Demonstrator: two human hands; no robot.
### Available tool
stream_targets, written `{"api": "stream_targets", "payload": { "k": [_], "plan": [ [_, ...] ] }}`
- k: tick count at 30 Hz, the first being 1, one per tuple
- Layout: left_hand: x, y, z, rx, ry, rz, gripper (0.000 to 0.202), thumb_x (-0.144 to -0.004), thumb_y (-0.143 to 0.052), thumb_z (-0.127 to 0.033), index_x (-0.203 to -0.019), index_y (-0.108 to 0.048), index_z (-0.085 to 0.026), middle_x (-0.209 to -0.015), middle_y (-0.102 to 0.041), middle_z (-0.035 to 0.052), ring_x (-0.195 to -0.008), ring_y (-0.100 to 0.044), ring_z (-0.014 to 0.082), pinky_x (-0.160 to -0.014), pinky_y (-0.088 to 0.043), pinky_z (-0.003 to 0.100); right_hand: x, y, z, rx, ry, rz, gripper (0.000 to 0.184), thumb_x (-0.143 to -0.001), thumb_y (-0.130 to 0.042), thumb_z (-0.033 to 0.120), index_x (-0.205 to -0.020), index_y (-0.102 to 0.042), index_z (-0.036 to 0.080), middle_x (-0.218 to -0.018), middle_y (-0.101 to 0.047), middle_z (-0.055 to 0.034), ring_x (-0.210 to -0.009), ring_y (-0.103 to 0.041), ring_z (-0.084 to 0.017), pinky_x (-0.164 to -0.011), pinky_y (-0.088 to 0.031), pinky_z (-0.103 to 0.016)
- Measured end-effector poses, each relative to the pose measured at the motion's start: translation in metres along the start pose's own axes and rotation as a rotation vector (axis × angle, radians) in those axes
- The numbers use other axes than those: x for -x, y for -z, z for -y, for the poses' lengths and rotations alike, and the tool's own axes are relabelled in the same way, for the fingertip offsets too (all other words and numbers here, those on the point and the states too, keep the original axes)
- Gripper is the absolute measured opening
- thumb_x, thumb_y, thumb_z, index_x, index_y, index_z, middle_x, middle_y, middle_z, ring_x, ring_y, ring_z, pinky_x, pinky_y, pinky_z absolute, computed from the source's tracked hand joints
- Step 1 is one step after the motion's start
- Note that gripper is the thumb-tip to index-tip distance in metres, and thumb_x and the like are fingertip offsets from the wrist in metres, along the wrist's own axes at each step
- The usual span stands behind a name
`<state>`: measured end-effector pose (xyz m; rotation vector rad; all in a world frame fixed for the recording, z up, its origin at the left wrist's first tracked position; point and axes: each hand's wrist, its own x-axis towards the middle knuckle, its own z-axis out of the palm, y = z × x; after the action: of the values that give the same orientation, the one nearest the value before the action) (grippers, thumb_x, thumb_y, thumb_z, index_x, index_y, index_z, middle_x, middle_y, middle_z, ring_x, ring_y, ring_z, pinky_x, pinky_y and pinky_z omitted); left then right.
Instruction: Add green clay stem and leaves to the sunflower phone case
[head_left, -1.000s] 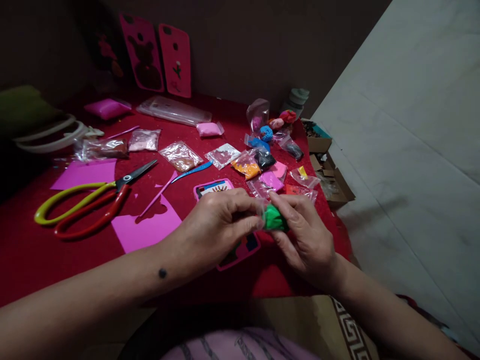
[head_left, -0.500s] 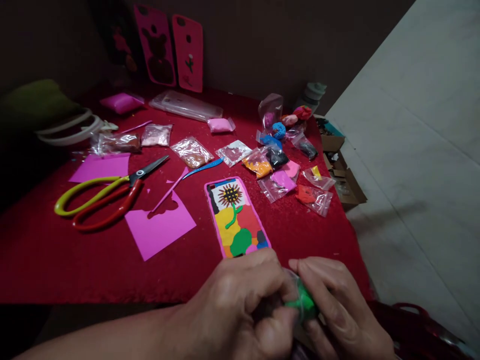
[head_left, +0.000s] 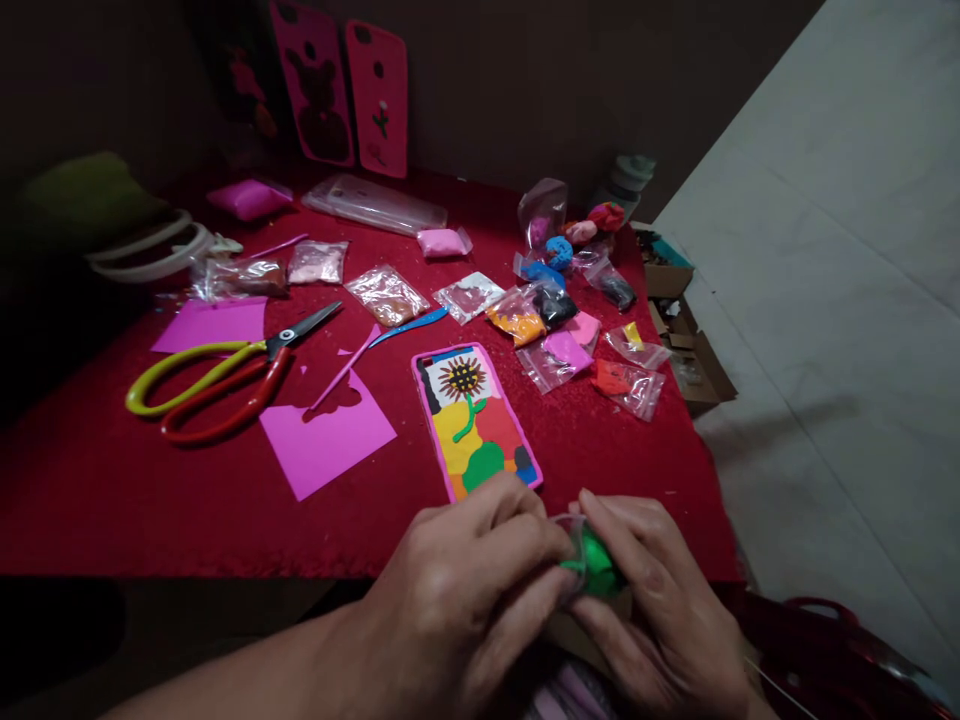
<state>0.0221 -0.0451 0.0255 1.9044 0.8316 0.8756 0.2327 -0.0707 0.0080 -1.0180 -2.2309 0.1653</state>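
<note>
"At the near edge of the desk [head_left: 607, 455], what had changed in the head view?"

"Both hands had drawn back. A second earlier they hid much of the flowered phone case [head_left: 478, 425]; now most of it showed, its lower end partly behind the left hand [head_left: 476, 585]."

"And the fingers?"

"The left ones were pinched on the edge of a small clear bag [head_left: 568, 522]. Those of the right hand [head_left: 664, 595] were curled around the green clay [head_left: 600, 562], gripping it."

"So where was that clay?"

"Between the two hands, at least partly within the plastic, to the lower right of the case."

"What did the shift mean?"

"Handling centred on the bag, I'd judge, not the case. The scissors [head_left: 259, 350] lay undisturbed."
</note>
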Motion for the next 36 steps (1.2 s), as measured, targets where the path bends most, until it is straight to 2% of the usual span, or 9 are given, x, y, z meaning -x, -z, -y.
{"api": "stream_targets", "payload": {
  "k": [4,7,11,17,21,27,30,36],
  "plan": [
    [-0.004,0.001,0.002,0.174,0.116,-0.049,0.014,-0.093,-0.057,-0.014,-0.082,-0.066,-0.017,-0.086,-0.063,0.0000,-0.081,-0.061,0.0101,-0.073,-0.050,0.019,-0.003,-0.005,0.003,-0.078,-0.093,-0.074,0.045,-0.094,-0.061,0.015,-0.138,-0.056,0.012,-0.107,-0.068,-0.0117,-0.096,-0.066,-0.021,-0.081,-0.060,-0.031],
    [-0.008,0.003,0.002,0.269,0.193,-0.046,0.016,-0.091,-0.059,-0.014,-0.078,-0.066,-0.018,-0.089,-0.065,-0.0004,-0.085,-0.063,0.0097,-0.078,-0.050,0.019,-0.006,-0.010,0.007,-0.151,-0.145,-0.129,0.044,-0.092,-0.065,0.014,-0.135,-0.058,0.015,-0.106,-0.070,-0.0113,-0.094,-0.068,-0.022,-0.077,-0.060,-0.033],
    [-0.009,0.003,0.000,0.221,0.146,-0.075,0.014,-0.090,-0.061,-0.012,-0.082,-0.070,-0.018,-0.092,-0.067,0.0001,-0.088,-0.065,0.0094,-0.079,-0.051,0.018,-0.007,-0.013,0.010,-0.178,-0.151,-0.151,0.046,-0.090,-0.065,0.011,-0.135,-0.059,0.016,-0.105,-0.071,-0.0114,-0.093,-0.069,-0.023,-0.076,-0.061,-0.035],
    [-0.005,0.000,-0.003,0.143,0.088,-0.133,0.016,-0.089,-0.061,-0.008,-0.091,-0.072,-0.019,-0.095,-0.067,0.0007,-0.091,-0.066,0.0093,-0.081,-0.053,0.016,-0.003,-0.014,0.011,-0.218,-0.145,-0.163,0.057,-0.087,-0.063,0.005,-0.143,-0.053,0.014,-0.110,-0.068,-0.0106,-0.098,-0.065,-0.021,-0.082,-0.059,-0.035],
    [-0.005,-0.001,-0.002,0.100,0.064,-0.191,0.013,-0.088,-0.065,-0.007,-0.088,-0.070,-0.019,-0.097,-0.067,-0.0003,-0.095,-0.065,0.0082,-0.083,-0.051,0.014,-0.001,-0.015,0.012,-0.244,-0.160,-0.185,0.057,-0.086,-0.065,0.004,-0.141,-0.054,0.016,-0.110,-0.068,-0.0099,-0.097,-0.064,-0.020,-0.080,-0.058,-0.034],
    [-0.006,-0.001,0.000,-0.030,0.030,-0.113,0.015,-0.090,-0.059,-0.007,-0.084,-0.069,-0.017,-0.101,-0.063,0.0031,-0.095,-0.065,0.0093,-0.080,-0.052,0.015,0.000,-0.019,0.010,-0.237,-0.097,-0.231,0.055,-0.085,-0.064,0.000,-0.136,-0.056,0.018,-0.112,-0.067,-0.0108,-0.098,-0.064,-0.021,-0.081,-0.059,-0.037],
    [-0.007,0.000,-0.001,-0.099,0.013,-0.076,0.015,-0.092,-0.058,-0.008,-0.088,-0.070,-0.016,-0.104,-0.063,0.0046,-0.091,-0.065,0.0089,-0.077,-0.052,0.015,0.000,-0.019,0.011,-0.228,-0.115,-0.232,0.046,-0.084,-0.064,0.001,-0.127,-0.059,0.019,-0.111,-0.067,-0.0104,-0.097,-0.065,-0.021,-0.080,-0.060,-0.037],
    [-0.014,0.004,-0.002,0.037,0.052,-0.058,0.016,-0.088,-0.065,-0.005,-0.078,-0.071,-0.016,-0.090,-0.067,0.0002,-0.087,-0.068,0.0082,-0.077,-0.052,0.013,-0.002,-0.015,0.011,-0.173,-0.114,-0.218,0.037,-0.087,-0.063,0.007,-0.121,-0.062,0.021,-0.110,-0.067,-0.0105,-0.098,-0.067,-0.023,-0.079,-0.060,-0.041]
  ]
}}
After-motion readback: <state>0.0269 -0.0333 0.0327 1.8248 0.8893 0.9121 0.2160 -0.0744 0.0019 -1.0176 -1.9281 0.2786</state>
